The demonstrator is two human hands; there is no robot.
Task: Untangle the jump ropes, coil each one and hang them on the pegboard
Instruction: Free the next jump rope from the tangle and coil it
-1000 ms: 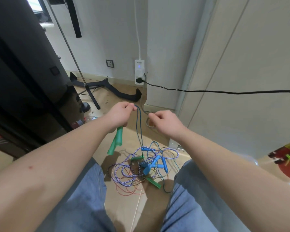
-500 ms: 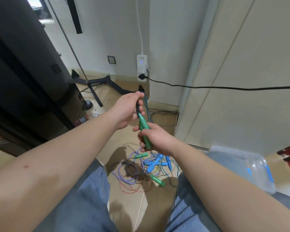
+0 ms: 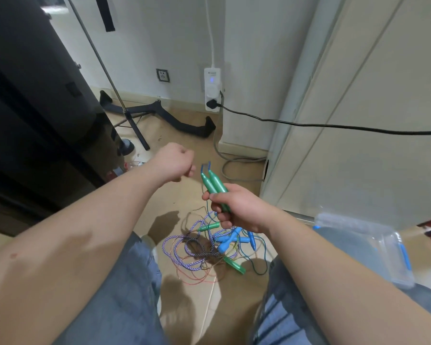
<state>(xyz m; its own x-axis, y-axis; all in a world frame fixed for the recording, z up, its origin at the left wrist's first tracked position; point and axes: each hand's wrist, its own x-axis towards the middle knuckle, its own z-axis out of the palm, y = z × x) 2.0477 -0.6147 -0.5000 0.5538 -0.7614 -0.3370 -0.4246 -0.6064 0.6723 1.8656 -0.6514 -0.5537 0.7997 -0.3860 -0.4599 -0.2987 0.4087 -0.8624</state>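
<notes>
My right hand grips two green jump-rope handles side by side, tips pointing up and away. Thin blue cord leaves their tips and a strand drops toward the floor. My left hand hovers just left of the handle tips, curled into a fist, with no cord plainly visible in it. Below, on the tiled floor between my knees, lies a tangled pile of ropes: a purple-white braided rope, thin red cord, blue handles and two more green handles. No pegboard is in view.
A clear plastic box with blue latches sits by my right knee. A black power cable runs from the wall power strip across to the right. Stand legs and a dark cabinet are at left, a white door at right.
My right hand now holds both green handles together. My left hand has come off the cord above the handle, moved left and closed into a fist.
</notes>
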